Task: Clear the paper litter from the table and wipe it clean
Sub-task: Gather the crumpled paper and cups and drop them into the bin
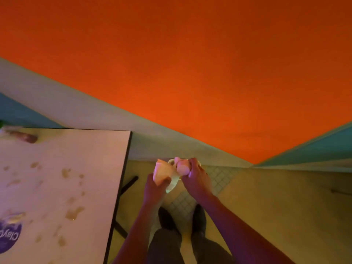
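Person stands beside the desk (62, 187), both hands held out over the floor. Left hand (155, 184) grips a flat piece of crumpled paper (163, 172), fingers curled round its lower edge. Right hand (196, 176) clamps a paper wad (182, 166), just beside the left hand's sheet and touching it. A small pale bin (172, 184) sits directly under both hands, mostly hidden. Left of the hands, the desk surface carries brown spill stains (73, 213) and a purple round label (9, 235).
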{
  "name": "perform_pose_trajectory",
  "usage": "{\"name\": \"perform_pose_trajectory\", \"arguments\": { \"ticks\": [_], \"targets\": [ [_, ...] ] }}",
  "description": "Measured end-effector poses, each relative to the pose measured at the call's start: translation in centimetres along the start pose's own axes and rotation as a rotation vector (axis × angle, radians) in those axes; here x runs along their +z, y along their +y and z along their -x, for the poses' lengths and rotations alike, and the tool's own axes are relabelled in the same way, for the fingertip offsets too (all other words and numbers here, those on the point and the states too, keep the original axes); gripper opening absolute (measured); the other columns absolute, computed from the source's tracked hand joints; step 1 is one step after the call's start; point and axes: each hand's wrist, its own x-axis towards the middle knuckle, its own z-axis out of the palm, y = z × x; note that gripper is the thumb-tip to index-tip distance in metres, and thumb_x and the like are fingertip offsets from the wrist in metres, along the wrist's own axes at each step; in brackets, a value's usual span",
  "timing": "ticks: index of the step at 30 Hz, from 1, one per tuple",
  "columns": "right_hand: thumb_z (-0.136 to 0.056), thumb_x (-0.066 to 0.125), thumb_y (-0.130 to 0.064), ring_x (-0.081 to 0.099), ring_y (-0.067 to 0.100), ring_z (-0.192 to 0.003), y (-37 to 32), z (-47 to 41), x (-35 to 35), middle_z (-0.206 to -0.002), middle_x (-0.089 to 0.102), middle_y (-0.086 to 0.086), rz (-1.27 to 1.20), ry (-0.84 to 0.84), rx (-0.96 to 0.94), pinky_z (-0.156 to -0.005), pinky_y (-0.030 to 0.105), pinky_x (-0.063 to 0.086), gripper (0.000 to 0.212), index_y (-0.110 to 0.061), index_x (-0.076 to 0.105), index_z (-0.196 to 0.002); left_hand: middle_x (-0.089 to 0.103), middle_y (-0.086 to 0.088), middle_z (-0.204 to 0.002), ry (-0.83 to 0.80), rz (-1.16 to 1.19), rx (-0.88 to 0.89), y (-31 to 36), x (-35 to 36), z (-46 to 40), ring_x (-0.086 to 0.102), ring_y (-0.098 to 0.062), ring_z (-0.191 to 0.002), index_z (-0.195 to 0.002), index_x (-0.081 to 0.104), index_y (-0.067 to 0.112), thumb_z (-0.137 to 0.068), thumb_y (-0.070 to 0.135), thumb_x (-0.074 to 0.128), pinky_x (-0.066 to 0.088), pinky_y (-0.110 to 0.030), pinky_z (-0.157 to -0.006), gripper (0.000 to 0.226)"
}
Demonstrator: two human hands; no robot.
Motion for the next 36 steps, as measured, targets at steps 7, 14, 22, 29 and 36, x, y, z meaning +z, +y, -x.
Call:
{"name": "perform_pose_trajectory", "arguments": {
  "ticks": [7,14,22,29,36],
  "targets": [
    [-0.083,0.055,-0.026,0.064,0.038,-0.092,7.8,-1.7,2.9,-0.104,0.068,0.008,0.056,-0.049,0.149,-0.070,0.041,0.048,0.033,-0.025,0.043,-0.114,0.069,-0.012,-0.104,-0.113,-0.158,-0.049,-4.6,5.6,-3.9,0.068,-0.027,-0.088,-0.118,0.059,0.010,-0.068,0.037,0.075,0.050,-0.032,-0.061,0.059],
    [-0.082,0.057,-0.023,0.064,0.038,-0.094,15.6,-5.9,10.7,-0.107,0.067,0.010,0.107,-0.127,0.196,-0.072,0.042,0.051,0.037,-0.021,0.040,-0.115,0.063,-0.002,-0.110,-0.129,-0.256,-0.064,-11.2,10.3,-11.1,0.063,-0.025,-0.099,-0.127,0.053,0.016,-0.083,0.027,0.075,0.051,-0.034,-0.078,0.050],
    [-0.083,0.058,-0.020,0.065,0.038,-0.098,24.1,-14.6,21.9,-0.112,0.066,0.013,0.179,-0.127,0.189,-0.069,0.035,0.040,0.045,-0.018,0.039,-0.123,0.062,-0.009,-0.124,-0.071,-0.386,-0.008,-19.9,14.6,-24.3,0.063,-0.029,-0.105,-0.133,0.047,0.018,-0.083,0.030,0.068,0.057,-0.048,-0.088,0.055],
    [-0.078,0.064,-0.018,0.063,0.041,-0.100,31.5,-21.4,30.7,-0.114,0.064,0.017,0.112,-0.153,0.148,-0.067,0.036,0.039,0.049,-0.017,0.041,-0.122,0.059,-0.006,-0.129,-0.079,-0.493,0.175,-26.6,18.4,-34.3,0.060,-0.031,-0.113,-0.139,0.042,0.026,-0.084,0.019,0.062,0.051,-0.040,-0.085,0.059],
    [-0.082,0.063,-0.022,0.066,0.043,-0.095,36.9,-23.8,36.9,-0.104,0.069,0.021,0.060,-0.170,0.099,-0.072,0.041,0.048,0.047,-0.013,0.047,-0.125,0.048,-0.007,-0.143,-0.100,-0.705,0.222,-31.6,21.2,-40.0,0.055,-0.036,-0.122,-0.145,0.032,0.036,-0.083,0.021,0.057,0.051,-0.045,-0.090,0.069]
  ]
}}
